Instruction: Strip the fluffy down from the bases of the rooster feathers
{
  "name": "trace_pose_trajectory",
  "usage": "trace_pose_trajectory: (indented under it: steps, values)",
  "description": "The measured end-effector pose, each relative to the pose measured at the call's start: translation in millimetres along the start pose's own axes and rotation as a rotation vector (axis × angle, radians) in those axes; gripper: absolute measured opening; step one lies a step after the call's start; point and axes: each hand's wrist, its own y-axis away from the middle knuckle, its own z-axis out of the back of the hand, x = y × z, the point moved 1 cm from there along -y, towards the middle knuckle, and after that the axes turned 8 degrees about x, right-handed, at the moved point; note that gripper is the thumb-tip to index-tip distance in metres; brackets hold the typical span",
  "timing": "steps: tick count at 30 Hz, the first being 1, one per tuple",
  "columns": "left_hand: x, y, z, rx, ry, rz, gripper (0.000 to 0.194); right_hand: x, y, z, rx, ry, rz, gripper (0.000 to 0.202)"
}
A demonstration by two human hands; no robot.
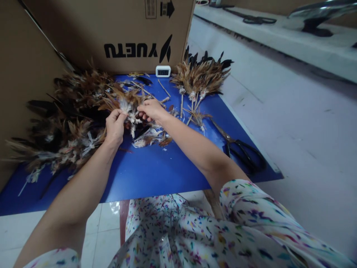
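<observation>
Between my two hands is a bunch of brown feathers with white fluffy lower ends. My left hand pinches its left side with thumb and fingers. From the right, my right hand has its fingers curled at the same bunch. Loose feather scraps lie on the blue tabletop just below. A large heap of brown and black feathers spreads to the left of my hands. Beyond my right hand lie thin sticks.
Feather bundles on sticks lie at the back right. Black-handled scissors rest near the right edge. A small white digital clock stands before a cardboard box. Another pair of scissors lies on the ledge.
</observation>
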Motion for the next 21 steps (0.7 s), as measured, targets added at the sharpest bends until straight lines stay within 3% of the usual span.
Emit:
trace_pose_trajectory:
  steps: [7, 14, 19, 21]
  values:
    - [2.8, -4.4, 5.7, -0.072, -0.032, 0.040, 0.014, 4.0, 1.0, 8.9, 0.034, -0.264, -0.016, 0.024]
    - [4.0, -12.0, 15.9, -0.254, -0.248, -0.078, 0.017, 2.1, -5.1, 18.8, -0.004, -0.223, 0.058, 0.026]
    - [4.6, -13.8, 21.9, -0.279, -0.413, -0.116, 0.018, 5.4, -7.2, 25.4, -0.027, -0.174, 0.098, 0.020]
    - [4.8, -14.3, 24.4, -0.227, -0.446, -0.126, 0.016, 7.6, -5.3, 26.8, -0.036, -0.144, 0.094, 0.022]
